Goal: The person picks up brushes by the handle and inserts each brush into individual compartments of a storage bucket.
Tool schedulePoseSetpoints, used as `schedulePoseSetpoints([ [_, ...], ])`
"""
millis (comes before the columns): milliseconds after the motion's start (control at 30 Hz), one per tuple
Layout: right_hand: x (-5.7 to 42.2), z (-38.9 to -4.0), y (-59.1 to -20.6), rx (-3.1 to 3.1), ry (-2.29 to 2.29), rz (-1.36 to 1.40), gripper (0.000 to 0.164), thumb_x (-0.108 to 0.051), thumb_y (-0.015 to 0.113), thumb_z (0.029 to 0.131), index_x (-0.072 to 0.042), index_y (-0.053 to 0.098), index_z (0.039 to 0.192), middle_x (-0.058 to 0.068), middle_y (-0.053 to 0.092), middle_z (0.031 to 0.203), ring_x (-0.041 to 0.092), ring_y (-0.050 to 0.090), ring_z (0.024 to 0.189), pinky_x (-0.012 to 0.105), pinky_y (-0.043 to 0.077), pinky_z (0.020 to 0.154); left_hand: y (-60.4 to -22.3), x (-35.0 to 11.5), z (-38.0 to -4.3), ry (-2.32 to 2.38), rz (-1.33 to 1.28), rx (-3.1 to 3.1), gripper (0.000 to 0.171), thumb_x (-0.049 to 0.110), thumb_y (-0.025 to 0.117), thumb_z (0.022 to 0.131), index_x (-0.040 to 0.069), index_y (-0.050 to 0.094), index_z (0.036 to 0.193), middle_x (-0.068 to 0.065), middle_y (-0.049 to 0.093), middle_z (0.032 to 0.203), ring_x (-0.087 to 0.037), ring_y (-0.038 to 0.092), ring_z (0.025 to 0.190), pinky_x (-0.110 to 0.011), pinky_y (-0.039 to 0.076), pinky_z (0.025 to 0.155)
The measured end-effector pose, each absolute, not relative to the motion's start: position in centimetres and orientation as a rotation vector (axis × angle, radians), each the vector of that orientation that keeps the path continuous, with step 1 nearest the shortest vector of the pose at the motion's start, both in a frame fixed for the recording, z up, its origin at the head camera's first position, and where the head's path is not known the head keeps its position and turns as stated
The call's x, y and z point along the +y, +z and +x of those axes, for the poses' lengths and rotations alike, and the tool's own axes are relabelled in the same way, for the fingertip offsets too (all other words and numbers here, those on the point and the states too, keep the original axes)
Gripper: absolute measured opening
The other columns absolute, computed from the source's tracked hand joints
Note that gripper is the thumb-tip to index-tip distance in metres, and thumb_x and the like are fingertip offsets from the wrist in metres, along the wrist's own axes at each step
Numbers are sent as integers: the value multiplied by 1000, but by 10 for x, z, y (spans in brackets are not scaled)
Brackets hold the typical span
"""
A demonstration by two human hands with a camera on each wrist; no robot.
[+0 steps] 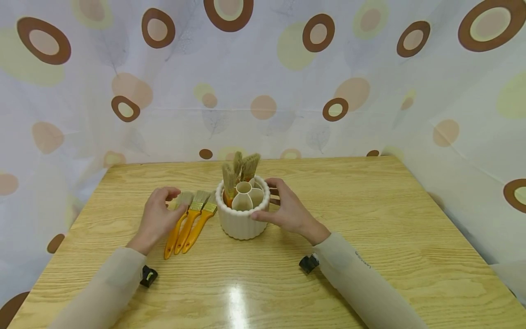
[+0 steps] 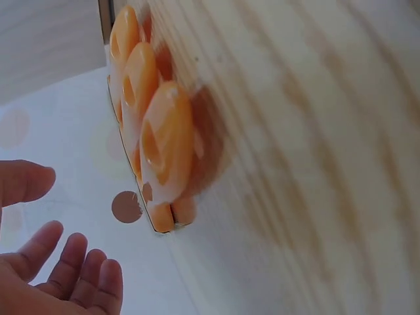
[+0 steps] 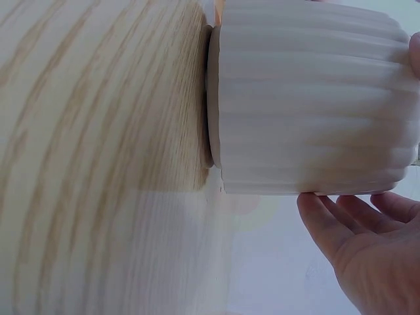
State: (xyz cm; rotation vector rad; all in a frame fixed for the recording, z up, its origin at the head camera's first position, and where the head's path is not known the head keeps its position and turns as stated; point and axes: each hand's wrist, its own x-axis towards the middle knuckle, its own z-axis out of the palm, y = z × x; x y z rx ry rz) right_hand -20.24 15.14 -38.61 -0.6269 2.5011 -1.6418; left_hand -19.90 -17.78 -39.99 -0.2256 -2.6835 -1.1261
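Observation:
A cream, ribbed round brush holder (image 1: 242, 224) with inner compartments stands upright on the table. Paintbrushes (image 1: 248, 165) rise bristles-up from its back and left compartments. My right hand (image 1: 293, 212) grips the holder's right side, thumb at the front rim and fingers behind; the right wrist view has the fingertips (image 3: 315, 216) against its ribbed wall (image 3: 308, 105). Left of the holder, three flat paintbrushes (image 1: 191, 226) with orange handles lie side by side, bristles away from me. Over the leftmost one's bristles is my left hand (image 1: 158, 214), thumb and fingers parted, holding nothing.
The wooden table (image 1: 370, 219) extends to both sides and ends at a patterned curtain (image 1: 263, 82) behind. A black strap piece (image 1: 148, 276) hangs at the left wrist, another black piece (image 1: 308, 263) at the right.

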Motion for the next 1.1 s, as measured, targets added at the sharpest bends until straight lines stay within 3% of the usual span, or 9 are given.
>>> schedulePoseSetpoints([
  [467,152,-202,-387,2529,-1618,-624,89,-46,82,70,-20,34,140,-1,40,138,24,48,122,44,46,95,-402,-186,-200,-1027,-251,-2860,44,14,65,87,-8,53,123,-25,51,117,-38,47,104,-52,41,89],
  [1100,152,-202,-386,2528,-1614,-622,90,-46,82,70,-21,33,141,-3,40,138,24,48,123,43,47,94,-401,-190,-205,-951,-241,-3026,44,18,65,90,-6,51,124,-25,46,115,-37,51,98,-47,46,77],
])
